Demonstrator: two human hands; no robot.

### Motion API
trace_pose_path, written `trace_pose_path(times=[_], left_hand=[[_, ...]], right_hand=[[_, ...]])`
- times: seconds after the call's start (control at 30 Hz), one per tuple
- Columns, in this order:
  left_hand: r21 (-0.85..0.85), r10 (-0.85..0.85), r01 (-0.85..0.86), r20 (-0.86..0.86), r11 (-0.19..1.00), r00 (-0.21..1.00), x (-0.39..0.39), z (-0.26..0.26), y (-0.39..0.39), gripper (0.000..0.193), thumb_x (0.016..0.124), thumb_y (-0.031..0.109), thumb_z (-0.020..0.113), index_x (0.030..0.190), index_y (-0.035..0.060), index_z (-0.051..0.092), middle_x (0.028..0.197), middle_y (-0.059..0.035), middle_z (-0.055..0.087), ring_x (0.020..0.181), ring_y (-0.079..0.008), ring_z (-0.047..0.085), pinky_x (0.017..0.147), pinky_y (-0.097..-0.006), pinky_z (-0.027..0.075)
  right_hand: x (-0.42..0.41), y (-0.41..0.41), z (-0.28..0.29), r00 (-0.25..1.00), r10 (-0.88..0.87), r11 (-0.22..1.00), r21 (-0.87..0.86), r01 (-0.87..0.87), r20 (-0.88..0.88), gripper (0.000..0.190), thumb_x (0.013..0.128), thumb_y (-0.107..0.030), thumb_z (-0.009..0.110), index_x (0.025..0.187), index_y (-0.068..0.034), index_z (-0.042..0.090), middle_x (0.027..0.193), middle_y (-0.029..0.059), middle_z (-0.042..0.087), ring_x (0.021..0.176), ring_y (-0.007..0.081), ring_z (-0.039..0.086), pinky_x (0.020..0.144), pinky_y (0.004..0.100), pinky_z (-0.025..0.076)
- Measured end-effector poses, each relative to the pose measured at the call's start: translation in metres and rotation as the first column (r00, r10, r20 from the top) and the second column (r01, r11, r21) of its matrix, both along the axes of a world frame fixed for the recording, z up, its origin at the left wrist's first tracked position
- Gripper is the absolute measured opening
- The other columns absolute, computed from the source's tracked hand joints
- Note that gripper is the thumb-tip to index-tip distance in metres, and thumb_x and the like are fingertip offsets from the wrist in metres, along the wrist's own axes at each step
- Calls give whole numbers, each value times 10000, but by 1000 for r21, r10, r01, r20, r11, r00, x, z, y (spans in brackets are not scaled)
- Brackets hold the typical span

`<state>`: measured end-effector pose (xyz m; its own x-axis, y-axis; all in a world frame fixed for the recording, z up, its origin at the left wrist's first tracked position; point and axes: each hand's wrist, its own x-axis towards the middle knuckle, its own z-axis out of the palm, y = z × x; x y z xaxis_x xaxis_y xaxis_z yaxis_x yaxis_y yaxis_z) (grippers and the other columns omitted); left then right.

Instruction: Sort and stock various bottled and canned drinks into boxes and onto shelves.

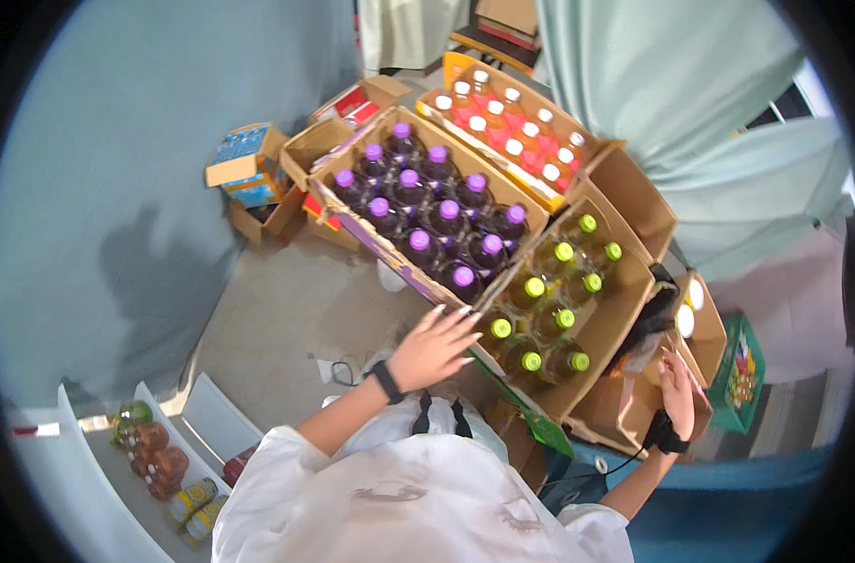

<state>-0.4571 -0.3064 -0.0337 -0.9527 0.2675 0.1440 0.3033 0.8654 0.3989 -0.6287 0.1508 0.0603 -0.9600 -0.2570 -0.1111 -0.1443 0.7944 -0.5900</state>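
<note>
Before me stands an open cardboard box [378, 246] of dark bottles with purple caps [449, 210]. To its right is a cardboard box [614, 338] holding bottles with lime-green caps [564, 319]. My left hand [431, 352], fingers spread and empty, lies at the near edge where these two boxes meet; whether it touches them I cannot tell. On the right, my right hand [676, 394] is over the side of a lower cardboard box [610, 415], fingers extended, with nothing visible in it. Both wrists wear black bands.
Behind is a box [498, 155] of white-capped bottles. Small cartons [241, 169] stand at left. A green crate [741, 380] and a box with white-lidded cans [686, 320] are at right. A white shelf [118, 478] at lower left holds bottles and cans. Curtains hang around.
</note>
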Motion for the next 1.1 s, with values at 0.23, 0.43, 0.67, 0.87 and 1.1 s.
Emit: trace_pose_path(times=[0.23,0.43,0.67,0.87,1.1], left_hand=[[-55,18,-10,133,998,991,70,-18,-55,420,904,257,594,1312,163,560,1498,-127,387,1381,-286,369,1118,-519,266],[-42,-126,139,234,989,964,58,-26,-71,356,916,276,579,1247,150,602,1390,-168,498,1251,-313,505,1073,-505,333],[-34,-317,343,310,939,897,65,-46,-46,353,927,277,546,1250,149,609,1322,-150,558,1198,-303,538,1042,-494,361],[46,-542,553,281,832,792,74,-59,-15,338,918,263,544,1223,139,618,1259,-137,591,1169,-278,552,1015,-485,378],[45,-529,542,299,839,794,71,-48,17,327,906,231,551,1213,140,621,1233,-122,606,1124,-272,571,989,-466,394]], right_hand=[[50,26,-81,911,-398,913,-52,405,104,399,986,-258,529,1290,0,553,1201,156,632,1154,236,570,1024,317,392],[98,-9,-121,872,-455,763,425,487,-181,473,951,-526,476,964,-118,715,911,115,682,990,310,611,1069,605,240],[133,-36,-112,860,-379,837,271,476,-342,425,904,-492,578,918,-102,746,879,116,696,950,264,628,1066,540,252],[147,-53,-122,918,-340,919,137,370,-205,409,949,-431,518,833,-91,715,798,115,677,881,283,627,937,443,331],[142,-59,-81,933,-332,942,-7,336,139,510,969,-477,477,989,-22,707,896,181,693,963,307,639,952,415,374]])
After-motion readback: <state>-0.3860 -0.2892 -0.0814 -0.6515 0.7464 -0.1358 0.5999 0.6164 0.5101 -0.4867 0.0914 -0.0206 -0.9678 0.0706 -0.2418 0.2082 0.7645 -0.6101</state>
